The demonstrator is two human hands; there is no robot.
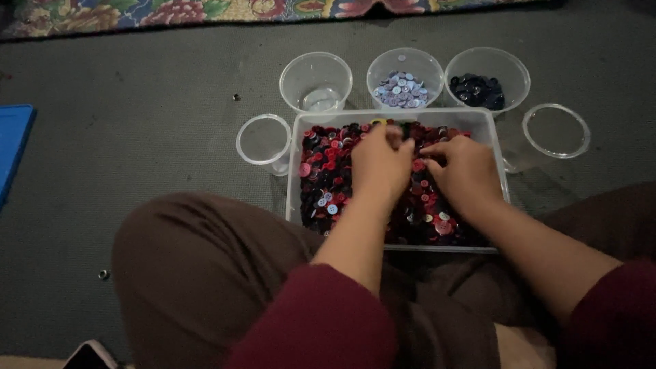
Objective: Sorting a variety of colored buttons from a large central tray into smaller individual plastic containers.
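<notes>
Plastic buttons [328, 181], small, light, slippery, fill the tub [294, 171]; left hand [379, 164] and right hand [465, 167] pinch with curled fingers, best gripped by their rims.

The room is dim, and the whole view comes out dark and a little murky. What light there is falls softly from above and ahead, so the clear cups [316, 80] and the rim of the plastic tub [391, 115] catch faint pale glints. The grey mat [137, 137] looks flat and grainy, darkening toward the corners. Both hands [424, 167] are softly blurred at the fingers, with no crisp edges. The near knee [198, 273] and sleeves [321, 321] sink into deep shadow, almost without detail. The buttons [328, 178] read as dull specks; only the lighter ones stand out.
</notes>
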